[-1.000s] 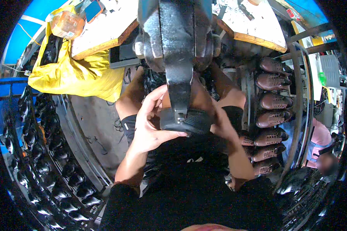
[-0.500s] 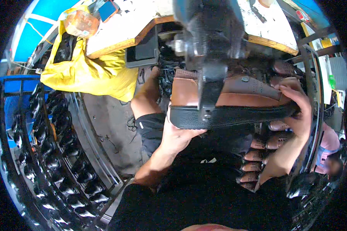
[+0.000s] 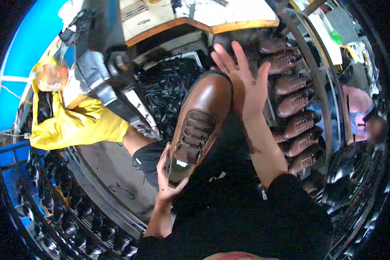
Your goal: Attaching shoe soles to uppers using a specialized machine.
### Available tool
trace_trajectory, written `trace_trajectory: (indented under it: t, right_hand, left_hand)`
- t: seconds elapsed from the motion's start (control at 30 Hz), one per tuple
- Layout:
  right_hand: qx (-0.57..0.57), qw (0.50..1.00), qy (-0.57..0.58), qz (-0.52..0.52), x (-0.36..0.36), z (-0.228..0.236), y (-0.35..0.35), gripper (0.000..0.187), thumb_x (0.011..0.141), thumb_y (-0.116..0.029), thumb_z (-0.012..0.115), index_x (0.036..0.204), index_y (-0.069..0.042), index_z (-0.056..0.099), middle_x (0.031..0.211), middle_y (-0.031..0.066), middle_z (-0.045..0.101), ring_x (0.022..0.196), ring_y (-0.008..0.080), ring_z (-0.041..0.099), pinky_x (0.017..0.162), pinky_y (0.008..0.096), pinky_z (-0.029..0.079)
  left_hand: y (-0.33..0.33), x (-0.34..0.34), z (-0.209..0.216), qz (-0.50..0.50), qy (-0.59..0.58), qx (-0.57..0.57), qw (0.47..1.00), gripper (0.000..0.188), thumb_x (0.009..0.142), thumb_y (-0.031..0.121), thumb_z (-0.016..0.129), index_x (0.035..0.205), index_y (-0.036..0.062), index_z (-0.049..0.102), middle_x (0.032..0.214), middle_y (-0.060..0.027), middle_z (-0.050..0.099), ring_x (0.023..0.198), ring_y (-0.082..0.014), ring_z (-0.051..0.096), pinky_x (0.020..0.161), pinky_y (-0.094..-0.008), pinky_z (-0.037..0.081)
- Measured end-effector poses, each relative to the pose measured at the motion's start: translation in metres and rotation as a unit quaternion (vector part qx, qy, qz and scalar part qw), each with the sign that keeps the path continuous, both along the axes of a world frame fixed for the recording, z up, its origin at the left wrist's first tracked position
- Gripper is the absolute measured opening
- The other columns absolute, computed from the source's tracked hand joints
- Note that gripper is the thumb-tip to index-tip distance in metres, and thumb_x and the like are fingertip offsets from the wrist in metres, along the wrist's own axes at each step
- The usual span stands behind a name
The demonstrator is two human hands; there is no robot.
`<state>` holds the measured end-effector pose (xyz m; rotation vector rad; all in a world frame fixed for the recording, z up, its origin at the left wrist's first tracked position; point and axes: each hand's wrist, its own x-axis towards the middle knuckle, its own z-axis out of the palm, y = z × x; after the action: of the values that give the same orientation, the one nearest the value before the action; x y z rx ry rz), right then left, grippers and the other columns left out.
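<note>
The brown shoe (image 3: 199, 125) is covering most of the left hand (image 3: 167, 182), so only its fingers and thumb are showing around the heel end. The sole of the shoe is facing away and is not showing. The right hand (image 3: 240, 82) is hiding part of the row of brown shoes (image 3: 292, 104) on the rack behind it. The machine (image 3: 104, 65) is appearing blurred and the top edge is cutting it off. The person (image 3: 364, 117) at the right is too small and blurred to tell more.
</note>
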<state>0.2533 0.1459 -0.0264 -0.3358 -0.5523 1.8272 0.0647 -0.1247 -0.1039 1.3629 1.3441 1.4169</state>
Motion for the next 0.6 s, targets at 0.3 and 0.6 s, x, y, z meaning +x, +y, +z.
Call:
trace_trajectory:
  t: [0.3, 0.6]
  right_hand:
    - [0.068, 0.994, 0.045, 0.070, 0.002, 0.022, -0.013, 0.104, 0.088, -0.082, 0.022, 0.156, -0.004, 0.008, 0.155, 0.0288, 0.027, 0.144, 0.0378, 0.028, 0.118, 0.0482, 0.021]
    - [0.183, 0.962, -0.138, 0.145, 0.011, 0.018, -0.020, 0.102, 0.091, -0.078, 0.023, 0.152, 0.003, 0.019, 0.147, 0.0260, 0.041, 0.137, 0.0328, 0.042, 0.115, 0.0462, 0.031]
  left_hand:
    - [-0.010, 0.021, -0.033, 0.056, 0.050, 0.110, 0.991, 0.091, 0.076, 0.017, 0.083, 0.147, 0.0110, 0.025, 0.153, -0.0278, 0.028, 0.143, -0.0438, 0.030, 0.116, -0.0530, 0.025]
    - [-0.021, 0.023, 0.020, 0.056, 0.080, 0.013, 0.995, 0.091, 0.073, 0.006, 0.079, 0.147, 0.0064, 0.025, 0.152, -0.0252, 0.031, 0.142, -0.0410, 0.032, 0.116, -0.0514, 0.026]
